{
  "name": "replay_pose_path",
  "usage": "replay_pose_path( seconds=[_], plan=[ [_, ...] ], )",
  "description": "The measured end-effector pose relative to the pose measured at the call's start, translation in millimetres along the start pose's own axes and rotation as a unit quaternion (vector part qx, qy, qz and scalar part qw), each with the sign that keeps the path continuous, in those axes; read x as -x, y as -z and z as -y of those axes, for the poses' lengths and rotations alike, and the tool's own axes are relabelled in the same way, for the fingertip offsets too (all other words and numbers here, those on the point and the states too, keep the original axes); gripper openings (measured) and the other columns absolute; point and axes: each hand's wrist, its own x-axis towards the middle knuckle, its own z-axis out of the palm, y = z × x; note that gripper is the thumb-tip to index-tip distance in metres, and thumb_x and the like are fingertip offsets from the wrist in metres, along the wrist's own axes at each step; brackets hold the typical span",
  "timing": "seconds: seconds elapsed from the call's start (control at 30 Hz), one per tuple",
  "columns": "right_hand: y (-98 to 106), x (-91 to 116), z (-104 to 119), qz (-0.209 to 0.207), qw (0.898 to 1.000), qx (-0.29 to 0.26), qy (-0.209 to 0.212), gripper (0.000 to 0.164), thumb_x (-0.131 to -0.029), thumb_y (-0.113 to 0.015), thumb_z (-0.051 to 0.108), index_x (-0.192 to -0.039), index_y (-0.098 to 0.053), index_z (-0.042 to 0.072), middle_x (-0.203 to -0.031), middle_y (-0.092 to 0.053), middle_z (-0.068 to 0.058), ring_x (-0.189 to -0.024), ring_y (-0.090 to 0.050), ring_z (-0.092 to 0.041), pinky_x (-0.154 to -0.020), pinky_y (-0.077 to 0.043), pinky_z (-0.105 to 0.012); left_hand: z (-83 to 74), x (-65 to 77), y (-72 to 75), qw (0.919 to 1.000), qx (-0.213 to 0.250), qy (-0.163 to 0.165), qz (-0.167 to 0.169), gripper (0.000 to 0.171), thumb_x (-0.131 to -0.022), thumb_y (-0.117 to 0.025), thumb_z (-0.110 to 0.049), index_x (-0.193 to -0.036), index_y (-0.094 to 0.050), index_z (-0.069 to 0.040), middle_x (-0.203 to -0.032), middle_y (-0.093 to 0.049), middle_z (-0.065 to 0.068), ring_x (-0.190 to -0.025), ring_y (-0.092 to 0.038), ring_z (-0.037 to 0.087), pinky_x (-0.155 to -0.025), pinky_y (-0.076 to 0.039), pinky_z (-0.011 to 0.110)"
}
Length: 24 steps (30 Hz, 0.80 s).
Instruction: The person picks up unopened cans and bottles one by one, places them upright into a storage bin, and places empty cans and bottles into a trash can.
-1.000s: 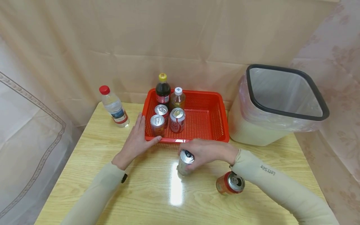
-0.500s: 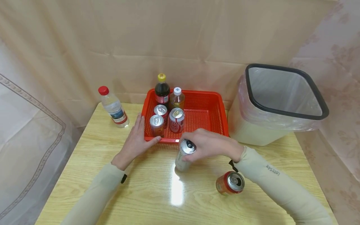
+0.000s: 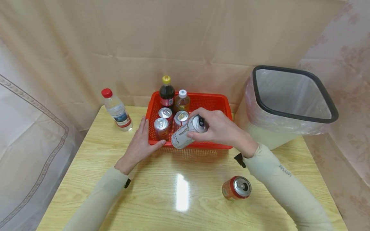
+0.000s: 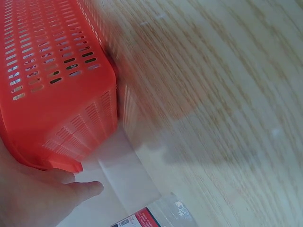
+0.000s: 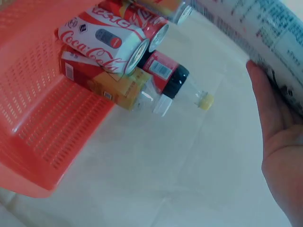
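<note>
Tilted over the front rim of the red plastic basket (image 3: 208,146) is a tall white drink can (image 3: 182,136) with a dark opening in its top. My right hand (image 3: 222,128) grips it near that top end. Against the basket's front left corner rests my left hand (image 3: 141,141), fingers straight along the side and thumb on the front rim. The basket holds a Coca-Cola can (image 5: 104,40), two more small cans (image 3: 161,128), a cola bottle (image 3: 166,96) with a yellow cap and an amber drink bottle (image 3: 182,103).
A red-capped water bottle (image 3: 118,110) stands left of the basket. On the right is a lined bin (image 3: 254,128) with a black rim. An opened orange-red can (image 3: 235,187) stands on the wooden table (image 3: 144,199) near my right forearm. A curtain (image 3: 173,38) hangs behind.
My right hand has lifted the white can off the table and moved it forward to the basket's front rim, tilting it. My left hand has stayed on the basket.
</note>
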Motion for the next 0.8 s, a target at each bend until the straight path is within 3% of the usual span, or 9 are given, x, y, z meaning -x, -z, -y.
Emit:
replay_pose_path(
  seconds=[0.3,0.57,0.8],
  plan=[
    [-7.9,-14.7,0.2,-0.036,0.999,0.014,-0.019,0.051,-0.089,-0.082,0.04,-0.125,-0.059,0.013,-0.103,-0.069,-0.001,-0.084,-0.066,-0.014,-0.069,-0.059,-0.028,0.6,0.2,0.7,1.0,0.0,0.004,0.005,0.121,-0.087,-0.069,-0.067,-0.166,-0.002,-0.003,-0.173,0.003,0.015,-0.156,-0.012,0.043,-0.119,-0.025,0.065],
    [-28.3,-28.8,-6.5,-0.002,0.998,0.037,-0.045,0.056,-0.088,-0.082,0.044,-0.126,-0.058,0.011,-0.103,-0.068,0.002,-0.087,-0.067,-0.012,-0.074,-0.06,-0.026,-1.3,0.7,2.0,1.0,-0.004,0.005,0.007,0.122,-0.087,-0.069,-0.068,-0.165,-0.002,-0.003,-0.173,0.003,0.016,-0.155,-0.014,0.045,-0.119,-0.026,0.065],
    [-52.3,-42.1,-16.0,0.037,0.994,0.095,-0.047,0.058,-0.088,-0.078,0.053,-0.125,-0.06,0.014,-0.1,-0.065,0.005,-0.086,-0.061,-0.011,-0.07,-0.056,-0.023,-0.4,1.0,1.6,0.9999,-0.005,0.009,0.01,0.123,-0.087,-0.067,-0.071,-0.166,-0.002,-0.003,-0.173,0.004,0.014,-0.154,-0.017,0.046,-0.118,-0.028,0.065]
  ],
)
